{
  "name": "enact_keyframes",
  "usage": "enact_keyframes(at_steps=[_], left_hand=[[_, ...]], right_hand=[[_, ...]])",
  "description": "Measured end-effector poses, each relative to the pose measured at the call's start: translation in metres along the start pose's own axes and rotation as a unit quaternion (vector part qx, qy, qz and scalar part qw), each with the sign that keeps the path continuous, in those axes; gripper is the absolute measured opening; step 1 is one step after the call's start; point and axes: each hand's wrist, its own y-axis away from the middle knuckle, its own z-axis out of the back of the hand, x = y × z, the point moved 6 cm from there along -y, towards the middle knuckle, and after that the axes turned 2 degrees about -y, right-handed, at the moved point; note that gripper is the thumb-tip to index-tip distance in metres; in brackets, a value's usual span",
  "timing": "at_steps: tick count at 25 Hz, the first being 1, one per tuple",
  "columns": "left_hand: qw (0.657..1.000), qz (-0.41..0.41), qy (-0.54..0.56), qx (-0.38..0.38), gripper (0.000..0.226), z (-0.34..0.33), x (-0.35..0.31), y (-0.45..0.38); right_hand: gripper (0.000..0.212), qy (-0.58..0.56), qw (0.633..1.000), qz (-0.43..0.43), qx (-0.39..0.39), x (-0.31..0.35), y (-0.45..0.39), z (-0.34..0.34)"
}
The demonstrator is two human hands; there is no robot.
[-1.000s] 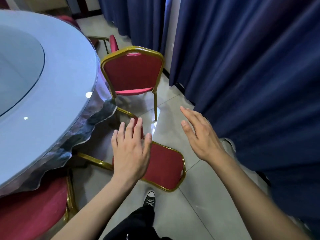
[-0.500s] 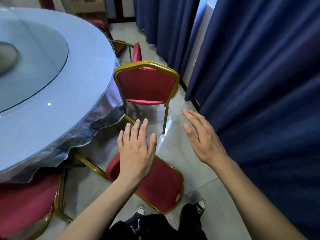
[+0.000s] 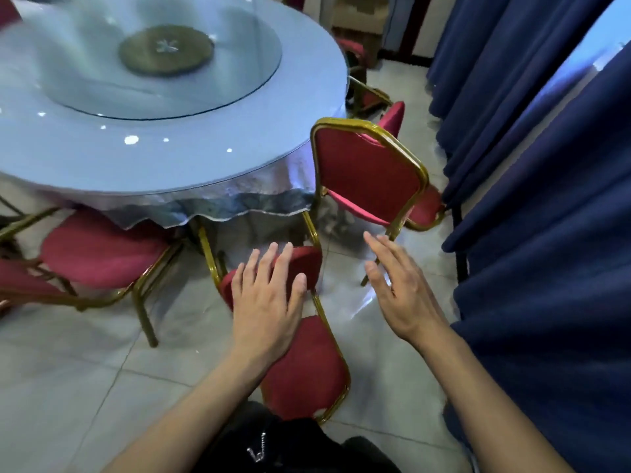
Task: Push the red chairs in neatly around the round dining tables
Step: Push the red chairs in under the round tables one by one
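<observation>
The red padded chair with a gold metal frame (image 3: 304, 363) nearest the person stands just below their arms, its seat pointing at the round counter with a pale blue cloth and glass turntable (image 3: 164, 158) but only its front legs near the cloth's hem, so it is not tucked in. Compared with a moment ago the view has swung left: far more of the counter shows, and a second red gold-framed chair (image 3: 367, 172) now sits close to its rim on the right, while a third red chair (image 3: 99, 250) appears at the left, partly under the cloth. I judge the person has turned to square up with the near chair, ready to push it.

The left hand (image 3: 269, 298) has kept its fingers straight and spread, hovering over the seat; whether it touches I cannot tell. The right hand (image 3: 399, 291) is likewise flat, fingers apart, holding nothing, above the grey tiled floor (image 3: 85, 370). Dark blue curtains (image 3: 546, 233) hang just beside the right arm.
</observation>
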Motion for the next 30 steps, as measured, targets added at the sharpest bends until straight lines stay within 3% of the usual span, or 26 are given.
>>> enact_keyframes(at_steps=[8,18,25,30], left_hand=[[0.992,0.125,0.0,-0.018,0.068,-0.044,-0.012,0.142],[0.989,0.148,0.002,0.001,0.062,-0.088,-0.007,0.204],[0.986,0.166,0.011,0.029,0.059,-0.195,0.041,0.192],[0.981,0.176,-0.005,0.085,0.063,-0.33,0.108,0.186]], right_hand=[[0.053,-0.056,0.991,0.092,0.077,-0.044,0.046,0.001],[0.05,-0.057,0.99,0.072,0.105,-0.105,0.098,-0.027],[0.052,-0.056,0.991,0.042,0.113,-0.182,0.095,-0.127],[0.054,0.002,0.991,0.038,0.13,-0.271,0.092,-0.247]])
